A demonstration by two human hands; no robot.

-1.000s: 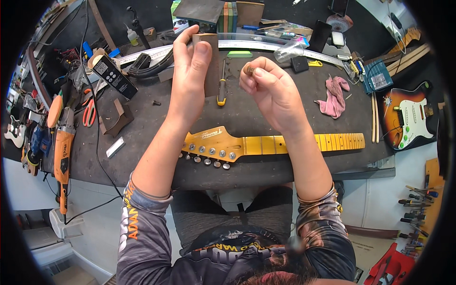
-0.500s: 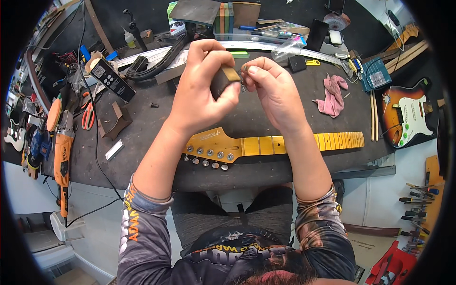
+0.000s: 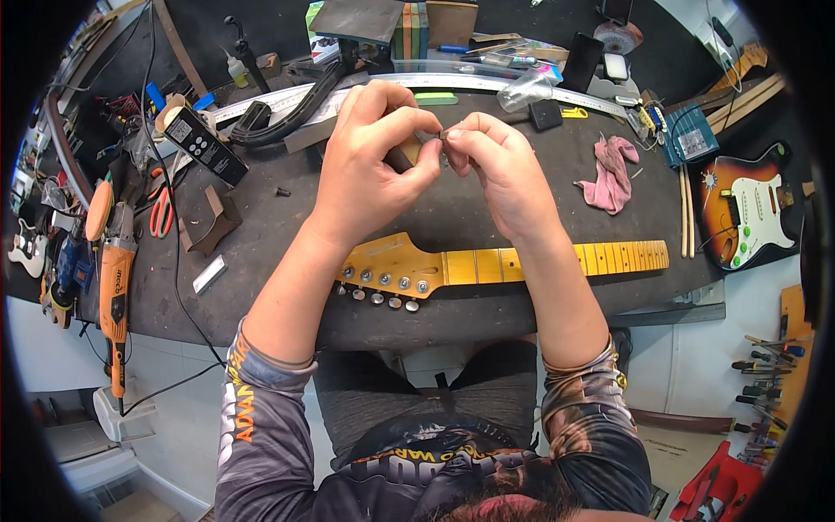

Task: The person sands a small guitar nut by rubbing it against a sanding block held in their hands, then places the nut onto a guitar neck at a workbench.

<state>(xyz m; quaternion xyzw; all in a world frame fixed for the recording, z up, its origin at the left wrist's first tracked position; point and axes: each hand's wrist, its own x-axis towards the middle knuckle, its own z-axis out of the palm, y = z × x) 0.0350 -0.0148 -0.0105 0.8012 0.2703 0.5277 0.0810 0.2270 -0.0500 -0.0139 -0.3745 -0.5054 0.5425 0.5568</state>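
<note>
Both hands are raised together above the dark counter (image 3: 487,209). The left hand (image 3: 370,170) pinches a small brownish block (image 3: 409,152) between thumb and fingers. The right hand (image 3: 496,170) nips what looks like a tiny dark piece (image 3: 445,137) at its fingertips, touching the block. Nearer, a yellow guitar neck (image 3: 504,265) lies across the counter; a pink rag (image 3: 609,174) sits to the right.
</note>
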